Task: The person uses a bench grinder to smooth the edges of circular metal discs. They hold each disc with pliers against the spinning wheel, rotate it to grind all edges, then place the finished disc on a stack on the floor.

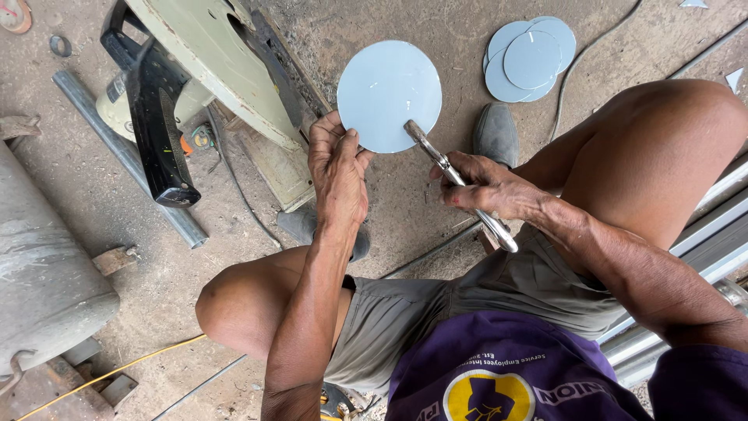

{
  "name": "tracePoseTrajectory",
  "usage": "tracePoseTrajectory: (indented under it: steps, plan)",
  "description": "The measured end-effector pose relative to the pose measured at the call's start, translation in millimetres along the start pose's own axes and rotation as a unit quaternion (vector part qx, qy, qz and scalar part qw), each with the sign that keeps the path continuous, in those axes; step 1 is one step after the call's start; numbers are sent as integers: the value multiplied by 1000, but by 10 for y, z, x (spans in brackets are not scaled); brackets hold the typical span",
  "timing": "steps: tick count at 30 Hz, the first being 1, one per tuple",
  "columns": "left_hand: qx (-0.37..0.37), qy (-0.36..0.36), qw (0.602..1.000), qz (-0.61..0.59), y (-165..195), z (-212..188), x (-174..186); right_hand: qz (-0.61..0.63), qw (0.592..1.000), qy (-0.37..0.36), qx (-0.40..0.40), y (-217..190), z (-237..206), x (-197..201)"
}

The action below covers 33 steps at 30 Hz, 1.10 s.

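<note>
My left hand [336, 162] pinches the lower left edge of a round pale blue metal disc [387, 93], holding it up above the concrete floor. My right hand [487, 187] grips a pair of shiny metal pliers [456, 181]. The plier jaws bite the disc's lower right edge. I am squatting, with both bare knees showing at left and right and grey shoes on the floor under the disc.
A stack of similar pale blue discs [530, 58] lies on the floor at upper right. A green machine with a black handle [187, 70] stands at upper left beside a steel pipe [125, 152]. A grey cylinder [39, 265] sits at far left. Metal rails [701, 242] run along the right.
</note>
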<state>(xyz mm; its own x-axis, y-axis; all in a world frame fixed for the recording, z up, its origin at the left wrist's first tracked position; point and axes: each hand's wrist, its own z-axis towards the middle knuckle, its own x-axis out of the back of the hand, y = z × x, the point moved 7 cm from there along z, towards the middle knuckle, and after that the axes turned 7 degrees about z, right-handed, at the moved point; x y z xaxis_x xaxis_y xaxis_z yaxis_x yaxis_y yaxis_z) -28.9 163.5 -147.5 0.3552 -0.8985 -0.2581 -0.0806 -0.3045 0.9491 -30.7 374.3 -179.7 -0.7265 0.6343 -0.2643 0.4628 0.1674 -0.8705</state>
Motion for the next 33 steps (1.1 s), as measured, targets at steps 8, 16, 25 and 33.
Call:
tracePoseTrajectory:
  steps: [8, 16, 25, 33]
  plan:
    - [124, -218, 946, 208, -687, -671, -615, -165, 973, 161, 28, -91, 20, 224]
    - [161, -355, 909, 148, -1132, -818, -1015, -110, 969, 218, 39, -214, 50, 307]
    - [182, -362, 904, 138, -1231, -784, -1069, -127, 955, 257, 75, -315, 26, 411]
    - [148, -374, 891, 211, -1163, -734, -1056, -153, 944, 270, 111, -390, -21, 385]
